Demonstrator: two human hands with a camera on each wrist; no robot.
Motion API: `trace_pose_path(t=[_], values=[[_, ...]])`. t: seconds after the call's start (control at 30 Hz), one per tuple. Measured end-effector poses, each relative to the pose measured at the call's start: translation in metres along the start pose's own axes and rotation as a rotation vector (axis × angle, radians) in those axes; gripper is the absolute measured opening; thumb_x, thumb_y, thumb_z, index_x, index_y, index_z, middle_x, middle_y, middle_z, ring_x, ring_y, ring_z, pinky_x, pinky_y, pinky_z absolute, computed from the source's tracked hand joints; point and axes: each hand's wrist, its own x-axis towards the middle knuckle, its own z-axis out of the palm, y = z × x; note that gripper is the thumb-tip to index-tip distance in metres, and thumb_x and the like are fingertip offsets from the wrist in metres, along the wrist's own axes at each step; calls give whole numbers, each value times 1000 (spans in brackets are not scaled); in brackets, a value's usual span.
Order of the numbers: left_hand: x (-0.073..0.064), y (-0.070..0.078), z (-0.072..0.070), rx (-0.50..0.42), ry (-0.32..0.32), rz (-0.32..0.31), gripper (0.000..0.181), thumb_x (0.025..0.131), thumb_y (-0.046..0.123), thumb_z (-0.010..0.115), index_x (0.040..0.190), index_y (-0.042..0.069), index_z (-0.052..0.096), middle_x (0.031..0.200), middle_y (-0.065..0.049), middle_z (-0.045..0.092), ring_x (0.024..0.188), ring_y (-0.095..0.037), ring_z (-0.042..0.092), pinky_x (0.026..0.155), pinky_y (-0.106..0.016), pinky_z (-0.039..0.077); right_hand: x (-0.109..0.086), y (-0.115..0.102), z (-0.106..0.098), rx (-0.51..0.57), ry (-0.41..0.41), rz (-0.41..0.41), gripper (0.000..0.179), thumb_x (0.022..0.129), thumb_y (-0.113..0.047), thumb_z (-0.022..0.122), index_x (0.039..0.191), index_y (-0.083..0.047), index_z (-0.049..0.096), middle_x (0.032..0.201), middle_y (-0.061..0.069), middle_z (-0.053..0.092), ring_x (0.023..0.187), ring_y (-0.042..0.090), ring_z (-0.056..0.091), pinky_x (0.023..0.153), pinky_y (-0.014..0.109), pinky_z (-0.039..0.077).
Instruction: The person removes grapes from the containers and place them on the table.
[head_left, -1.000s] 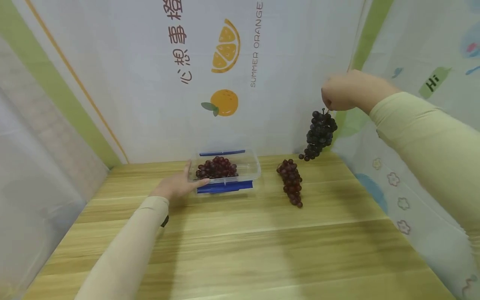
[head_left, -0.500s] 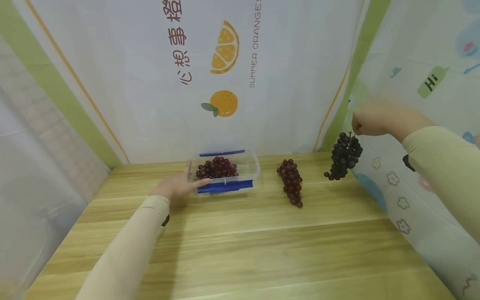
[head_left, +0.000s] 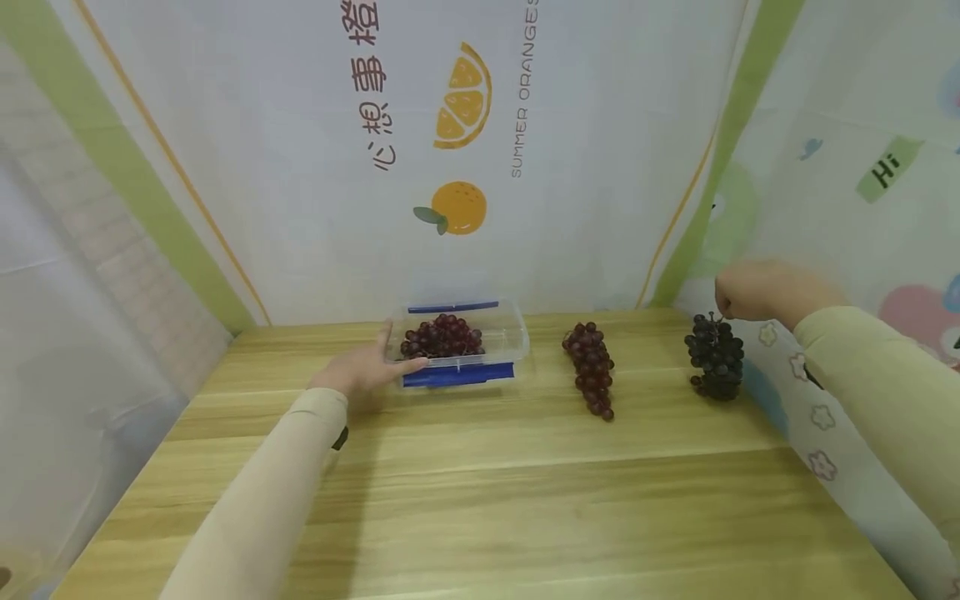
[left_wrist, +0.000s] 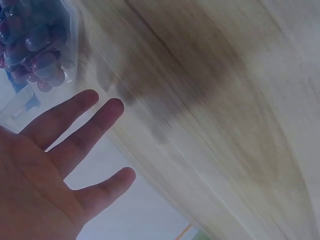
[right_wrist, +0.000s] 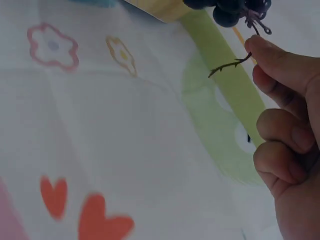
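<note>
My left hand (head_left: 366,367) rests at the left end of a clear plastic food box (head_left: 504,337) with blue clips, thumb along its front rim. In the left wrist view, the fingers (left_wrist: 82,137) of that hand spread out straight beside the box. A bunch of red grapes (head_left: 442,337) lies inside the box, towards its left. My right hand (head_left: 768,290) pinches the stem (right_wrist: 235,64) of a bunch of black grapes (head_left: 716,358) between thumb and forefinger. The black bunch hangs upright at the table's right edge, its lower end low against the tabletop.
Between the box and the black bunch, a second bunch of red grapes (head_left: 591,371) lies on the wooden table (head_left: 480,492). A white printed curtain (head_left: 315,208) stands along the table's back edge, with another printed sheet (head_left: 825,250) along the right.
My right hand has carried the black grapes rightwards and down towards the table's right edge. My left hand, the box and the red bunches have stayed in place; the head view has shifted slightly.
</note>
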Motion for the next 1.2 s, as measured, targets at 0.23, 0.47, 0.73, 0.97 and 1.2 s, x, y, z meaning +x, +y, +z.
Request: trace_pose_path(t=[0.23, 0.47, 0.73, 0.97, 1.2], values=[[4, -4, 2, -23, 17, 1, 133, 76, 107, 34, 165, 31, -29, 167, -25, 41, 132, -52, 63, 103, -66, 54, 11, 5, 30, -17, 2, 129, 37, 88, 5, 61, 60, -17, 51, 61, -7, 40, 59, 12, 34, 57, 34, 35], [2, -3, 3, -26, 44, 2, 132, 76, 107, 34, 166, 32, -28, 166, -25, 43, 128, -52, 66, 102, -66, 55, 11, 5, 62, -12, 44, 215, 22, 94, -1, 64, 76, -14, 66, 70, -1, 62, 65, 18, 52, 63, 43, 48], [0, -1, 2, -34, 27, -2, 132, 77, 106, 35, 166, 30, -28, 166, -25, 43, 118, -47, 72, 97, -63, 58, 26, 1, 96, 126, 110, 250, 37, 94, -4, 60, 62, -17, 47, 61, 0, 46, 61, 18, 40, 58, 36, 35], [-1, -1, 2, -44, 26, -9, 133, 77, 106, 35, 166, 31, -27, 167, -25, 43, 125, -50, 68, 99, -65, 56, 37, -9, 110, 238, 172, 172, 21, 99, -7, 66, 110, 4, 80, 112, 27, 78, 101, 45, 74, 92, 61, 60], [-1, -1, 3, -46, 20, -2, 132, 78, 105, 35, 166, 31, -28, 166, -25, 43, 127, -50, 66, 102, -67, 54, 32, -6, 124, 382, 223, 78, 15, 97, -5, 70, 92, 2, 82, 91, 16, 79, 81, 33, 74, 74, 48, 63]])
